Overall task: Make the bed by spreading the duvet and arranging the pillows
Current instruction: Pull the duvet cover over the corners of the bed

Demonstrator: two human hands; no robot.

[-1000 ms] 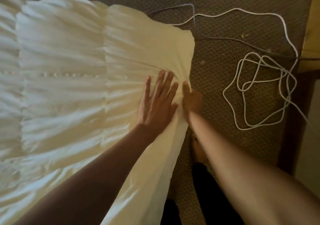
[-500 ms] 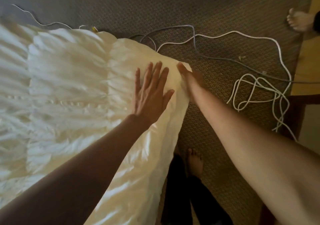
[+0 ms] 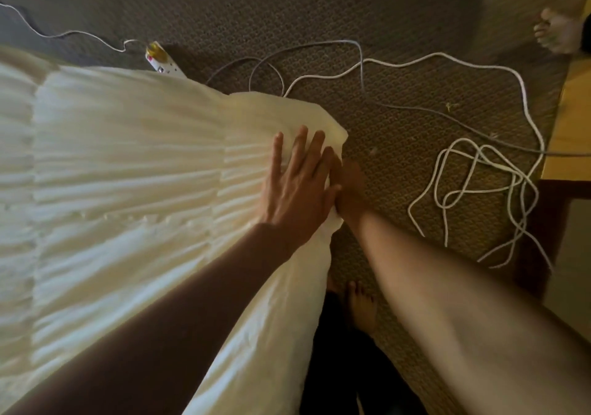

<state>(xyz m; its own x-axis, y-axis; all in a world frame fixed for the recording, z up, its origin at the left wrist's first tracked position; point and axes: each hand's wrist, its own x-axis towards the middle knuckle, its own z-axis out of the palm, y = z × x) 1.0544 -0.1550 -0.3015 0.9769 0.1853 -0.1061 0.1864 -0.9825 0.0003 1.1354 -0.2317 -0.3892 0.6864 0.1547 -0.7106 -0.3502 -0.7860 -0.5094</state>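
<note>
The cream quilted duvet (image 3: 134, 171) covers the bed on the left, and its near corner hangs over the bed's edge. My left hand (image 3: 295, 187) lies flat on top of the duvet just short of that corner, fingers spread, holding nothing. Right beside it, my right hand (image 3: 351, 190) is in shadow against the duvet's side edge, curled onto the fabric there. Its fingertips are hidden behind the left hand. No pillows are in view.
Tangled white cables (image 3: 479, 190) lie on the brown carpet (image 3: 399, 146) to the right of the bed. A white power strip (image 3: 161, 61) sits at the bed's far edge. My bare foot (image 3: 361, 309) stands by the bed. Another person's foot (image 3: 556, 32) and wooden furniture (image 3: 572, 120) are at the right.
Both hands slid along the duvet's edge to the corner, then came back a little. My right hand has closed in against the left. The view has tilted.
</note>
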